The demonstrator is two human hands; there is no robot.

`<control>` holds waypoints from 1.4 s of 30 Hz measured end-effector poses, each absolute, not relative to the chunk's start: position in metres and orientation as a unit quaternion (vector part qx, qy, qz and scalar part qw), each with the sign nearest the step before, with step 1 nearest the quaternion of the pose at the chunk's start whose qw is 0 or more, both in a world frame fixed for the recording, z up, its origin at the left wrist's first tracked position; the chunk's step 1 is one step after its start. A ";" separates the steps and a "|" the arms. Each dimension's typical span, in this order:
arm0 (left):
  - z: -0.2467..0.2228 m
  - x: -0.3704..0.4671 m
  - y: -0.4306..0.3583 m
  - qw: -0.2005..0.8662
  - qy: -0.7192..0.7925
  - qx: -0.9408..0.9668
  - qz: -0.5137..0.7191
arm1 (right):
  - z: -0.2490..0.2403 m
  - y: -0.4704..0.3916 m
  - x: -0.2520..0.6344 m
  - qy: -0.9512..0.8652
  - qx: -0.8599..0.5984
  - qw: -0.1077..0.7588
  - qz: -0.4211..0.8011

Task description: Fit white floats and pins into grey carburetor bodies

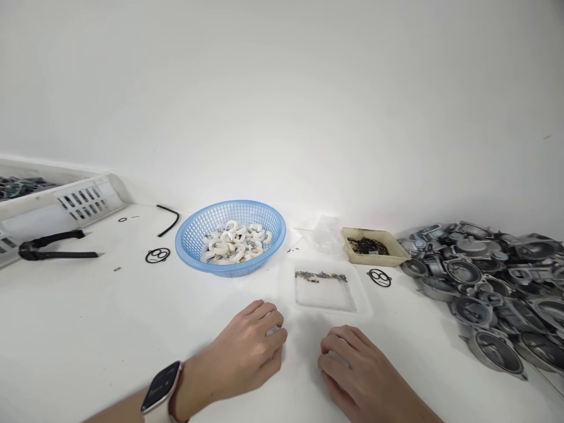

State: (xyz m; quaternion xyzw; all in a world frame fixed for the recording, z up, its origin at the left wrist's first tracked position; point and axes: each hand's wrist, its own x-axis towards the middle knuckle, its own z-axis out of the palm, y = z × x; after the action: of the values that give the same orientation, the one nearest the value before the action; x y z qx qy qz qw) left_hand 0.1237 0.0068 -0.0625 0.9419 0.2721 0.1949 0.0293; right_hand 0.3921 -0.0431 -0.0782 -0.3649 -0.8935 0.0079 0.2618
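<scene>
My left hand (249, 346), with a watch (162, 388) on its wrist, rests on the white table with its fingers loosely curled in. No object shows in it. Across a small gap, my right hand (356, 367) lies with fingers bent inward too, and I see nothing held there. Just beyond the hands is a shallow clear tray (324, 296) with small metal parts along its far side. Behind my left hand stands a blue mesh basket (187, 258) holding many white curved pieces (235, 241).
Grey metal housings (478, 276) are heaped at the right. A beige box (399, 257) holds dark rings; black gaskets (379, 278) lie before it. Crumpled plastic (328, 235) sits beside it. At left are a white crate (88, 205), a black forked tool (57, 247) and a bent black tube (171, 222).
</scene>
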 end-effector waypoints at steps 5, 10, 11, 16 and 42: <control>-0.064 0.123 0.006 0.029 0.267 0.946 0.179 | -0.080 -0.043 0.391 -0.898 -0.361 0.252 0.003; -0.061 0.124 0.008 0.025 0.268 0.944 0.193 | -0.074 -0.044 0.390 -0.892 -0.353 0.281 -0.015; -0.061 0.124 0.008 0.024 0.268 0.943 0.193 | -0.073 -0.044 0.390 -0.892 -0.353 0.282 -0.016; -0.063 0.124 0.007 0.024 0.265 0.946 0.185 | -0.076 -0.044 0.391 -0.894 -0.356 0.273 -0.003; -0.063 0.123 0.006 0.034 0.272 0.947 0.168 | -0.074 -0.044 0.389 -0.897 -0.360 0.257 -0.005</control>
State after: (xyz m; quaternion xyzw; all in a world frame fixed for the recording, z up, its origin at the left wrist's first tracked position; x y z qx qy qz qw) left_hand 0.1230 0.0060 -0.0635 0.9470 0.2721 0.1676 0.0335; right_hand 0.3892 -0.0439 -0.0744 -0.3602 -0.8968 -0.0048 0.2568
